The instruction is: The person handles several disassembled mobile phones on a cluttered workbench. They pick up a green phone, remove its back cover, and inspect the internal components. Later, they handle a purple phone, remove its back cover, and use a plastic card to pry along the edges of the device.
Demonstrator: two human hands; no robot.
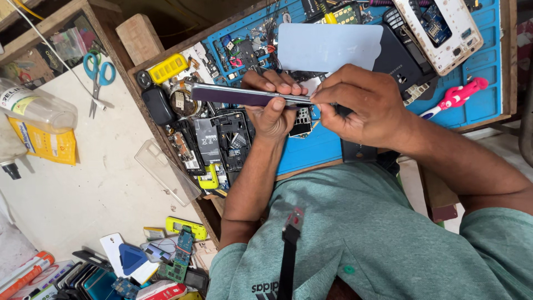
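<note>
Slim dark-purple phone [244, 95], edge-on and level, above the blue work mat [311, 147], silvery rim uppermost.

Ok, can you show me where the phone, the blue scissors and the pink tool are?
phone [239, 94], head view, on its purple edge.
blue scissors [99, 72], head view, on the handle loops.
pink tool [459, 94], head view, on its pink handle.
</note>
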